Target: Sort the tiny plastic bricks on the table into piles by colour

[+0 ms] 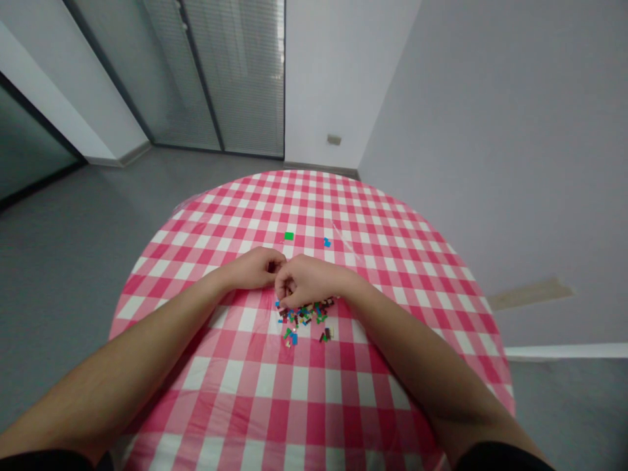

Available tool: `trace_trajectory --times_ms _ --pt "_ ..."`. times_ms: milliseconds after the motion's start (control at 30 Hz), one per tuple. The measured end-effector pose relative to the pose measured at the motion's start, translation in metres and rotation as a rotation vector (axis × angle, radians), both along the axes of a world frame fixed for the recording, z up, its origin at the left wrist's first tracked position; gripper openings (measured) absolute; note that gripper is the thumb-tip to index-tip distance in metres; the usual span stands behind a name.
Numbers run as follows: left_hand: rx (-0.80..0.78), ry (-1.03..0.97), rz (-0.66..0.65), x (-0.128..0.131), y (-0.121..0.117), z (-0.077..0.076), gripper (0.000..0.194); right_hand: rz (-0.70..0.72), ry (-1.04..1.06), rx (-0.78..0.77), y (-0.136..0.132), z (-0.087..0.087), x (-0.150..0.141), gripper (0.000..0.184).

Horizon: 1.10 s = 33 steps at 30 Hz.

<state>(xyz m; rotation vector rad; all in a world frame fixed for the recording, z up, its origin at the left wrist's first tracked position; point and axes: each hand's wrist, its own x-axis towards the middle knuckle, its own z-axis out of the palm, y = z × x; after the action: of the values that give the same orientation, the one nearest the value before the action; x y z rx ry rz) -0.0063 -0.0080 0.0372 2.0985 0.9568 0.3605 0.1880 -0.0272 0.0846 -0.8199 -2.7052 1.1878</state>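
Small toy building bricks (307,315) in green, blue, brown and cream lie in a loose pile near the middle of the table. Over the pile's far side is my right hand (311,280), its fingers curled down close to the bricks. My left hand (256,267) rests just left of it, fingers bent inward, the two hands nearly touching. Whatever either hand may hold is too small or hidden to make out. Beyond the hands lie a flat green piece (289,236) and a few joined blue bricks (327,242).
A red-and-white checked cloth (275,409) covers the round table. A few stray bricks (326,335) lie on the near side of the pile. Past the table stand a glass partition (235,72) and a pale wall (490,163) on the right.
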Motion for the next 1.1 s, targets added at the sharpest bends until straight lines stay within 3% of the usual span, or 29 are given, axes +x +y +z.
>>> trace_trajectory --times_ms 100,200,267,433,700,867,1100 --pt "0.121 0.000 0.075 -0.001 0.003 -0.003 0.015 -0.280 0.154 -0.008 0.015 -0.006 0.006 0.005" --pt "0.285 0.031 0.219 -0.001 0.008 -0.005 0.016 -0.617 0.184 0.131 0.032 -0.019 0.011 0.005" --pt "0.331 0.034 0.273 -0.001 0.011 -0.006 0.015 -0.717 0.143 0.199 0.040 -0.029 0.012 0.007" --pt "0.417 0.035 0.269 -0.001 0.015 -0.008 0.015 -0.676 0.040 0.284 0.044 -0.041 0.013 0.013" --pt "0.488 0.029 0.212 -0.004 0.016 -0.014 0.019 -0.573 -0.044 0.399 0.047 -0.042 0.017 0.013" --pt "0.534 0.074 0.156 -0.004 0.017 -0.017 0.032 -0.571 -0.083 0.465 0.047 -0.046 0.012 0.014" --pt "0.559 0.093 0.180 -0.002 0.017 -0.019 0.030 -0.558 -0.105 0.509 0.048 -0.048 0.009 0.025"
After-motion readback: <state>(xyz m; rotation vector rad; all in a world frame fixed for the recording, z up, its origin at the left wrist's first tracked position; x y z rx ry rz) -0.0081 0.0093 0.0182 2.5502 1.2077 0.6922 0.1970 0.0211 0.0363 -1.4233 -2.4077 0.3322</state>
